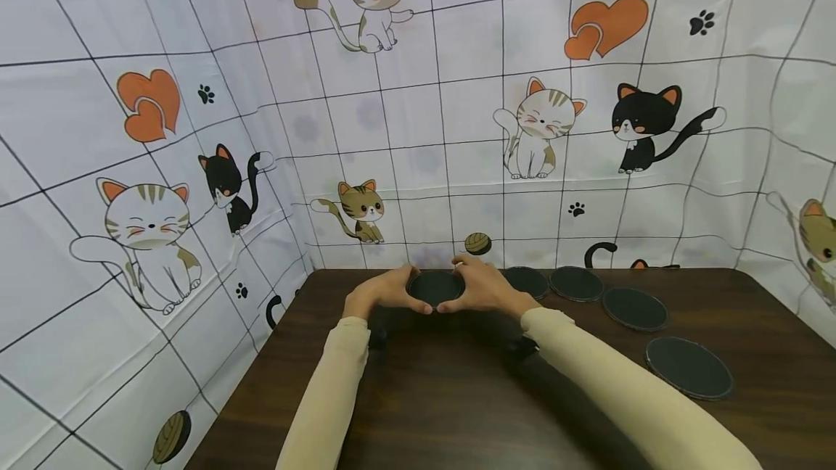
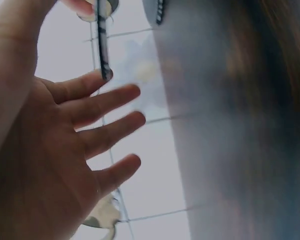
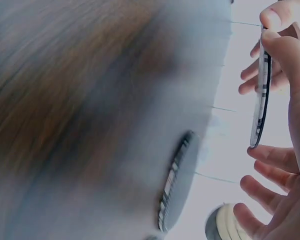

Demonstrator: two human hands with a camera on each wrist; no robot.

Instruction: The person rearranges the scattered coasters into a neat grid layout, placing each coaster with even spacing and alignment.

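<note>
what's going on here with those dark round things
A person holds a thin dark round disc by its rim between the left hand and right hand, lifted off the brown table near its far edge. Four similar dark discs lie on the table in a curved row to the right, the one nearest the right hand partly hidden behind it.

I get a bright head view with soft shadows across the surface [image 1: 431, 412]; both wrist views look hazier, smearing its grain with blur.
</note>
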